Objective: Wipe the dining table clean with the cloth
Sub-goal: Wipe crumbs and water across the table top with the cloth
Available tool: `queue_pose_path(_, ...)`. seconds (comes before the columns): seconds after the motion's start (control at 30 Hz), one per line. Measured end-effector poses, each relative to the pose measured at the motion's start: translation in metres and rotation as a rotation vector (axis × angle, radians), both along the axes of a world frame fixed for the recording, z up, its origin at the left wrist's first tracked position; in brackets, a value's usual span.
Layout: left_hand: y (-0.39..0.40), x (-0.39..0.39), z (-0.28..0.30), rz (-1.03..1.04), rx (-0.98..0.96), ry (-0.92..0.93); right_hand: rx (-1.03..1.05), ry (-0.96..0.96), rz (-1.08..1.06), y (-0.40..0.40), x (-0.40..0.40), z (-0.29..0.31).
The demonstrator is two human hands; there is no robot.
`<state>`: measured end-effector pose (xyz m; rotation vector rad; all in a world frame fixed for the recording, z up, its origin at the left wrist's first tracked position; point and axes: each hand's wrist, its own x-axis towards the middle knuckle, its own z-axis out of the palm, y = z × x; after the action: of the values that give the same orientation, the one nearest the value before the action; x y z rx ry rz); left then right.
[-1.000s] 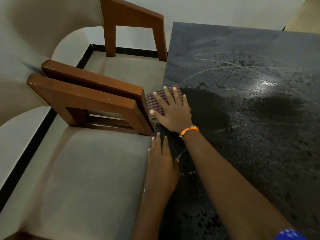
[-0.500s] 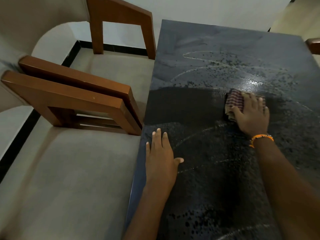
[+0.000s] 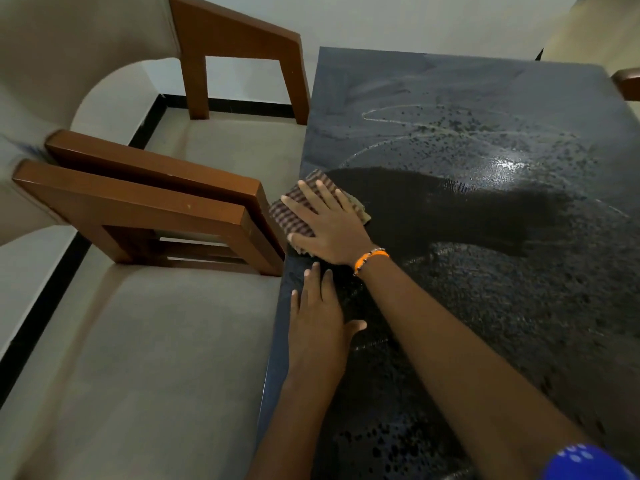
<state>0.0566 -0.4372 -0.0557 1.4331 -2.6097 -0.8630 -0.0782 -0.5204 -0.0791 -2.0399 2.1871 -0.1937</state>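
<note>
Checked cloth [image 3: 300, 208], folded pad, brownish-maroon with pale stripes, a plain tan layer peeking out at its right side. It sits at the left edge of the dining table [image 3: 485, 306], about mid-length, one corner just over the edge toward the chair arm.

Right hand [image 3: 330, 226] lies flat on the cloth, fingers straight and spread, pressing down, not curled round it. Orange bead bracelet [image 3: 371, 259] on that wrist, blue sleeve [image 3: 588, 462] at near right corner. Left hand [image 3: 317, 322] lies flat on the tabletop just near of the cloth, fingers straight and together, thumb out to the right, holding nothing.

Versus half a second ago: cloth and right hand were out toward the table's right-middle, now swept back to the left edge. The dark wiped band now runs the full width of that pass. Left hand hasn't moved from its spot by the edge.

Tabletop: dark, glossy, rectangular, covered in beaded droplets and pale swirl marks. The wiped band is smooth, matte-dark. Bright glare spot far right. Chairs: wooden armrests [image 3: 145, 202], squared, brown, lacquered, two side by side touching the table's left edge. Beige upholstered seat [image 3: 138, 358], smooth fabric. A third wooden arm frame [image 3: 239, 60] stands farther off. Pale wall, black skirting.
</note>
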Motion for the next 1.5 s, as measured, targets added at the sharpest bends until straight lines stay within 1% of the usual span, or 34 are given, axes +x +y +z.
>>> queue_pose_path(0.07, 0.000, 0.000, -0.001, -0.002, 0.011, -0.006, -0.014, -0.027, -0.028, 0.023, -0.024, 0.001)
queue_pose_path(0.13, -0.001, 0.001, -0.002, -0.002, 0.021, -0.018, -0.016, -0.035, -0.139, 0.051, -0.056, 0.003)
queue_pose_path(0.27, 0.001, 0.001, -0.003, 0.007, 0.024, -0.013, -0.037, 0.046, -0.462, 0.122, -0.131, 0.007)
queue_pose_path(0.33, 0.001, -0.001, -0.002, 0.029, 0.032, -0.003, -0.034, 0.054, -0.645, 0.156, -0.162, 0.007)
queue_pose_path(0.43, 0.003, -0.007, 0.001, 0.067, 0.047, 0.015, -0.021, 0.001, -0.891, 0.183, -0.181, 0.004)
queue_pose_path(0.5, 0.008, -0.015, 0.004, 0.079, 0.039, 0.056, -0.025, -0.011, -0.971, 0.176, -0.175, 0.001)
queue_pose_path(0.57, 0.019, -0.026, 0.006, 0.048, 0.024, 0.087, -0.029, -0.007, -0.949, 0.159, -0.158, 0.000)
queue_pose_path(0.6, 0.026, -0.033, 0.007, 0.029, 0.019, 0.092, -0.023, 0.001, -0.886, 0.149, -0.146, 0.000)
queue_pose_path(0.67, 0.038, -0.046, 0.006, 0.010, 0.002, 0.086, -0.023, 0.015, -0.692, 0.132, -0.117, -0.003)
queue_pose_path(0.77, 0.056, -0.063, 0.008, 0.030, -0.031, 0.063, -0.033, -0.016, -0.381, 0.124, -0.085, -0.003)
queue_pose_path(0.83, 0.067, -0.075, 0.010, 0.019, -0.031, 0.060, -0.028, -0.037, -0.258, 0.136, -0.089, -0.003)
queue_pose_path(0.87, 0.073, -0.082, 0.011, -0.004, -0.026, 0.065, -0.030, -0.040, -0.234, 0.147, -0.098, -0.003)
queue_pose_path(0.93, 0.086, -0.102, 0.015, -0.087, -0.014, 0.078, -0.045, -0.035, -0.269, 0.175, -0.127, -0.003)
queue_pose_path(1.07, 0.109, -0.150, 0.019, -0.285, 0.037, 0.057, -0.056, 0.013, -0.498, 0.253, -0.201, -0.001)
queue_pose_path(1.13, 0.118, -0.171, 0.019, -0.315, 0.038, 0.037, -0.062, 0.033, -0.631, 0.297, -0.242, 0.002)
queue_pose_path(1.27, 0.132, -0.185, 0.013, -0.345, 0.062, -0.046, -0.023, -0.008, -0.876, 0.362, -0.305, 0.006)
queue_pose_path(1.33, 0.135, -0.183, 0.009, -0.339, 0.045, -0.052, -0.035, -0.007, -0.984, 0.370, -0.317, 0.004)
queue_pose_path(1.4, 0.135, -0.182, 0.006, -0.325, 0.028, -0.030, -0.058, 0.001, -1.065, 0.358, -0.314, 0.001)
queue_pose_path(1.47, 0.134, -0.182, 0.005, -0.325, 0.015, -0.023, -0.064, 0.014, -1.086, 0.333, -0.306, -0.001)
queue_pose_path(1.5, 0.134, -0.183, 0.005, -0.327, 0.015, -0.025, -0.057, 0.013, -1.058, 0.317, -0.301, -0.001)
